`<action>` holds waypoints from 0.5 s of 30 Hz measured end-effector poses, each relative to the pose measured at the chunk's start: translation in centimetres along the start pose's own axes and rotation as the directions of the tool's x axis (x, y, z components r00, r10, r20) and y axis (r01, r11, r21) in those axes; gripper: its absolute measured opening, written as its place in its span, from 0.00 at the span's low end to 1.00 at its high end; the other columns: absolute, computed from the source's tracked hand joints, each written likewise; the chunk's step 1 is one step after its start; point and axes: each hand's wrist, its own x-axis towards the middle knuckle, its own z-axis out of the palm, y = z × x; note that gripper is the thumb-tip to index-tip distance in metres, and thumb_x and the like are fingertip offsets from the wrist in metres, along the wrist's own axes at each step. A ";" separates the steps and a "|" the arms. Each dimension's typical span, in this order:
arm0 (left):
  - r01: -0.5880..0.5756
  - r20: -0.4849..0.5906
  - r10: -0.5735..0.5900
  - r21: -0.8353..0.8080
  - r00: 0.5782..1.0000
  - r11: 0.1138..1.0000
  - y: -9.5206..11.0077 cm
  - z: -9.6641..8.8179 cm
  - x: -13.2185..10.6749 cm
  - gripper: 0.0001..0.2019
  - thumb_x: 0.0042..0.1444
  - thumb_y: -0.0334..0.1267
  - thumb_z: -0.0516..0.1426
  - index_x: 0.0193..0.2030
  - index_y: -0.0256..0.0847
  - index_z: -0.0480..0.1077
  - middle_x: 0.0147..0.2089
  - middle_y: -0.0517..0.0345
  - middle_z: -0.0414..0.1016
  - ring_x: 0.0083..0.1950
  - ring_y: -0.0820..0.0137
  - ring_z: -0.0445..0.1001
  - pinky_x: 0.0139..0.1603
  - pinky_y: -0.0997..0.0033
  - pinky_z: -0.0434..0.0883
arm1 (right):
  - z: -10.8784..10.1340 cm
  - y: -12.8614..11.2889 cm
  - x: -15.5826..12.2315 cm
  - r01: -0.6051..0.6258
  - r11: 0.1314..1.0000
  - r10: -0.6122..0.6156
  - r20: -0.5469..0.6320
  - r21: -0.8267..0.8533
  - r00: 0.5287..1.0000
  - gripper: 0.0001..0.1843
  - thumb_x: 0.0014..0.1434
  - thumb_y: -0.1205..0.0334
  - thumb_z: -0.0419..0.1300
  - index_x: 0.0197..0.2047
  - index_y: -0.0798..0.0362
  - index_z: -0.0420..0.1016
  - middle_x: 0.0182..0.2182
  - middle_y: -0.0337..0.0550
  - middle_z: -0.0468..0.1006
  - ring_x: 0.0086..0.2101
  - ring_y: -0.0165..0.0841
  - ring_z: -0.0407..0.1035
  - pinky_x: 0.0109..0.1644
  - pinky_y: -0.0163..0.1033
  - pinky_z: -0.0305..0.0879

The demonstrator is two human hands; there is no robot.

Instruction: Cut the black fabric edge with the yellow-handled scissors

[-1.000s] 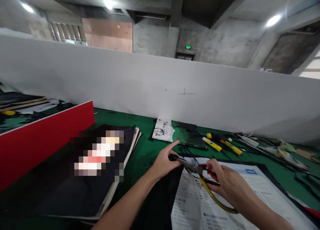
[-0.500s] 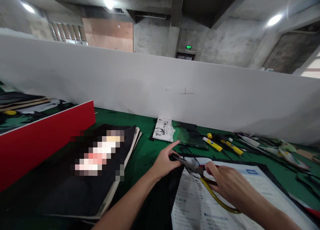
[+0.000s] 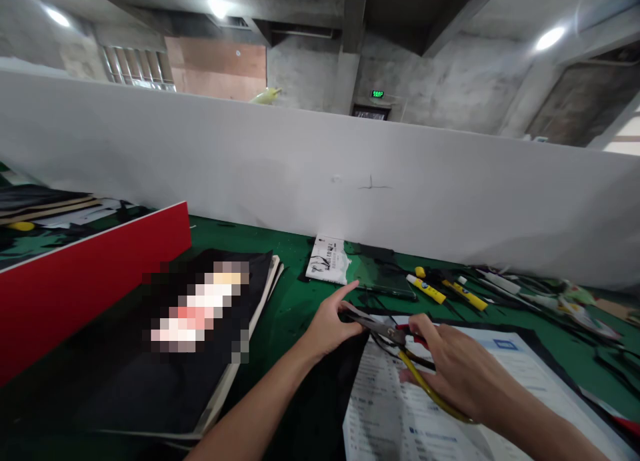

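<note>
Clock read from the wearer's side, 12 straight ahead. Scissors (image 3: 395, 335) are gripped in the right hand (image 3: 447, 364), fingers and thumb closed around the red and yellow handles. Key relation: the scissors' long axis is laid from the right hand toward 10 o'clock, and the tips are brought right up to the left hand (image 3: 325, 327), between thumb and index finger. So the handles are kept at the right hand, while the blade ends are nearer the left.

The left hand's index finger is pointed out to about 1 o'clock, thumb apart from it; the other fingers are curled out of sight, so whether anything is pinched there cannot be told. Blade gap not clear either; handles are seen spread.

A printed sheet (image 3: 385, 401) is laid on a black sheet (image 3: 545, 356), which is seen as a dark border around it. Both are spread under the right hand and forearm; their far-left corner is set just beside the left hand, at about 3 to 4 o'clock from it.

On the green tabletop (image 3: 250, 237), a booklet (image 3: 327, 261) is placed at 12 from the left hand, and a yellow tube (image 3: 430, 292) at 11 to 12 from the right.
</note>
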 end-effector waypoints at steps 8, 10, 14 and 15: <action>0.009 -0.001 -0.009 0.000 1.000 1.000 0.0 0.0 0.0 0.40 0.40 0.28 0.62 0.64 0.40 0.58 0.31 0.63 0.73 0.33 0.72 0.70 0.38 0.73 0.66 | 1.4 1.0 0.9 0.034 0.996 -0.040 -0.074 -0.077 0.996 0.30 0.45 0.53 0.70 0.44 0.52 0.57 0.26 0.40 0.75 0.24 0.39 0.71 0.25 0.36 0.59; 0.014 0.000 -0.014 0.000 1.000 1.000 0.1 0.0 0.0 0.40 0.41 0.28 0.62 0.64 0.39 0.57 0.30 0.64 0.72 0.32 0.72 0.70 0.37 0.73 0.66 | 1.4 1.0 1.0 0.036 0.996 -0.042 -0.073 -0.084 0.996 0.29 0.45 0.55 0.70 0.43 0.52 0.57 0.24 0.39 0.75 0.23 0.39 0.71 0.23 0.35 0.57; 0.019 -0.005 -0.019 0.008 1.000 1.000 0.2 0.0 0.0 0.41 0.39 0.27 0.62 0.64 0.40 0.58 0.31 0.63 0.73 0.34 0.71 0.70 0.39 0.73 0.66 | 1.1 0.7 1.0 0.028 0.997 -0.032 -0.048 -0.072 0.998 0.26 0.48 0.58 0.68 0.42 0.51 0.55 0.24 0.39 0.75 0.23 0.38 0.71 0.23 0.35 0.57; 0.020 -0.006 -0.020 0.009 1.000 1.000 0.2 0.0 0.0 0.41 0.39 0.27 0.62 0.64 0.40 0.58 0.31 0.63 0.73 0.35 0.71 0.70 0.39 0.73 0.65 | 1.0 0.6 1.0 0.025 0.998 -0.027 -0.032 -0.062 0.999 0.26 0.49 0.58 0.68 0.42 0.51 0.54 0.25 0.39 0.75 0.24 0.38 0.71 0.24 0.35 0.57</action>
